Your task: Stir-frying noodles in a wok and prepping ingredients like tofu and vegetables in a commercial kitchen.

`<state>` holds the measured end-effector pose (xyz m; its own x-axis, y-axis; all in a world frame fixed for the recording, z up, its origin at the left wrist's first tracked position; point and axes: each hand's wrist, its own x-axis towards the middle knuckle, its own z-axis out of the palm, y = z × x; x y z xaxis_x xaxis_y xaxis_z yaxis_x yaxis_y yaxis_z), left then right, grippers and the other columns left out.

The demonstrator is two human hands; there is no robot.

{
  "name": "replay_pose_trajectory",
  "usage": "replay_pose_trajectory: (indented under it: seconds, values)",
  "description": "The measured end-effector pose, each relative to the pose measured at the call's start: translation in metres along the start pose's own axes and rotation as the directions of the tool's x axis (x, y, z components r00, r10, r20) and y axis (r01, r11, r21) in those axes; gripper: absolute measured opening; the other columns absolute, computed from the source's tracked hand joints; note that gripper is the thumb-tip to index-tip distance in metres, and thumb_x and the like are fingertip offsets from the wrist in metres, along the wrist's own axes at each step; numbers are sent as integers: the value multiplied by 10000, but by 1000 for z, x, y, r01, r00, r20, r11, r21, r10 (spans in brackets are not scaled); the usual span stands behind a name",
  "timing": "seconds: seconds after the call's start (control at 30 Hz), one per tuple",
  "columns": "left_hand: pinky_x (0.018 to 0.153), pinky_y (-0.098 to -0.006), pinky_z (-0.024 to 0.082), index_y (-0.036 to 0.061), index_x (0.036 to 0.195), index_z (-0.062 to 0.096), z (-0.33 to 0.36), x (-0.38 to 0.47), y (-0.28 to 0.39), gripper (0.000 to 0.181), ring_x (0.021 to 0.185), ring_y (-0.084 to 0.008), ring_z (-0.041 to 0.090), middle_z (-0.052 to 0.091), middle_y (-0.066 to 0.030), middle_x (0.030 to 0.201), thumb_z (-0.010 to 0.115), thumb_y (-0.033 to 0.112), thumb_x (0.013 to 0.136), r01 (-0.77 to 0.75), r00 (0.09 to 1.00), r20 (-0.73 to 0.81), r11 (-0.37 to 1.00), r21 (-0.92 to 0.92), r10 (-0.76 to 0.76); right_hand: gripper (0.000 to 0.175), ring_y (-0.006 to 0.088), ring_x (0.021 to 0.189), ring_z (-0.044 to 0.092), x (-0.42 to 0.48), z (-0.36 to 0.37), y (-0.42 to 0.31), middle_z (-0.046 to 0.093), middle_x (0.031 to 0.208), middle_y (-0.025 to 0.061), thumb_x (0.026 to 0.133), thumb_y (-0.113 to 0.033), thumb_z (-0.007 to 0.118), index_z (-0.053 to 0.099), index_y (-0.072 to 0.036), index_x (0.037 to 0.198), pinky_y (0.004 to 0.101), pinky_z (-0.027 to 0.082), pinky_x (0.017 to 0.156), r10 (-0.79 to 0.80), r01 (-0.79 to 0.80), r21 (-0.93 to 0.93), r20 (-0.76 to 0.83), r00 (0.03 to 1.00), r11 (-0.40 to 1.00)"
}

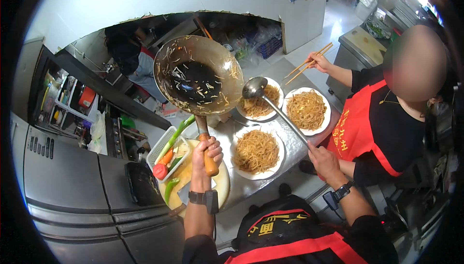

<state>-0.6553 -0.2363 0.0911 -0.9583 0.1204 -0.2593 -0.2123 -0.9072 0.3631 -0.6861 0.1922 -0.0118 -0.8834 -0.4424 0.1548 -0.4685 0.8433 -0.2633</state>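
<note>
My left hand [207, 153] grips the wooden handle of a wok [199, 75], raised over the table's far left part with scraps of noodles and vegetables inside. In my right hand [324, 160] is the long handle of a metal ladle [255, 87]. The ladle's bowl hangs over the edge of a white plate of noodles [266, 100], beside the wok's rim. Two more noodle plates are on the metal table, one nearer me [256, 152] and one at the right [306, 111].
A co-worker in a red apron [357, 122] holds wooden chopsticks [308, 62] at the right. A round cutting board [223, 184] bears a cleaver, a green pepper and a white basket [154, 155] of vegetables. Another person [141, 61] bends down behind the wall opening. Steel cabinets [65, 173] stand left.
</note>
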Motion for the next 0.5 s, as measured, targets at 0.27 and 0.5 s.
replay_pose_trajectory:
  seconds: [0.27,0.5]
  values:
    - [415,-264,395,9,1022,457,-9,-87,13,123,482,-74,441,448,-1,705,475,95,936,163,979,151,975,-154,-140,436,409,926,667,-41,-26,-100,674,1011,227,851,-148,677,560,-28,1253,446,540,765,134,-10,610,-157,979,793]
    - [393,-263,415,53,953,444,-80,-223,47,153,427,-72,441,443,4,646,582,66,888,526,835,218,849,-43,-506,320,281,716,675,-147,-14,-211,661,789,156,841,-217,737,622,-19,1065,368,513,654,453,-396,670,98,886,628]
